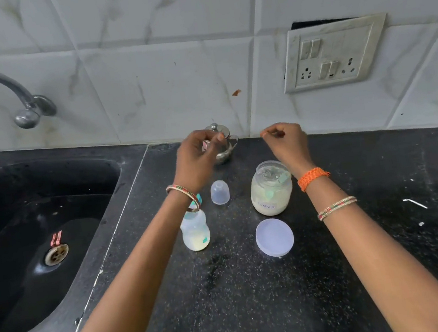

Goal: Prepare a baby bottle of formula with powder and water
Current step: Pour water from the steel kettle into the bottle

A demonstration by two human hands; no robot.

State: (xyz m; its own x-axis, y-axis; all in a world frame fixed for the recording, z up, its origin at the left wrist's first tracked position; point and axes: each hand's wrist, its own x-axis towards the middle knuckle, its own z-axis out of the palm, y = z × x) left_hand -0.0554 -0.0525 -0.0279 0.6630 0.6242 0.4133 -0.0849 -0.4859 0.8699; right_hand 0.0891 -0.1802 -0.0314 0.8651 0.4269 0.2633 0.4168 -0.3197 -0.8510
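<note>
Both arms reach up the middle of the frame over a black speckled table (254, 285). The left hand (197, 157) is at upper centre, its fingers (216, 138) curled in front of a small steel pot (222, 143) that stands by the tiled wall; whether they grip the pot or only hover at it cannot be told, and a small pink-and-white bit shows at the fingers. The right hand (285, 141) is raised just right of the pot, fingers loosely curled, thumb and forefinger close together — nothing can be made out between them.

The bottle (195, 230) stands upright below the left wrist, left of centre, partly hidden by a bangle, with pale powder or liquid in its lower part. Just right of it and higher stands a clear cap (219, 192). Right of the cap, under the right wrist, is an open jar (270, 191) of pale powder with a scoop inside. Its round lid (275, 237) lies flat on the table below the jar, apart from it.

A dark sink (42, 242) fills the left of the frame, with a tap (10, 92) at upper left — a switch plate (333, 53) sits on the wall at upper right.
</note>
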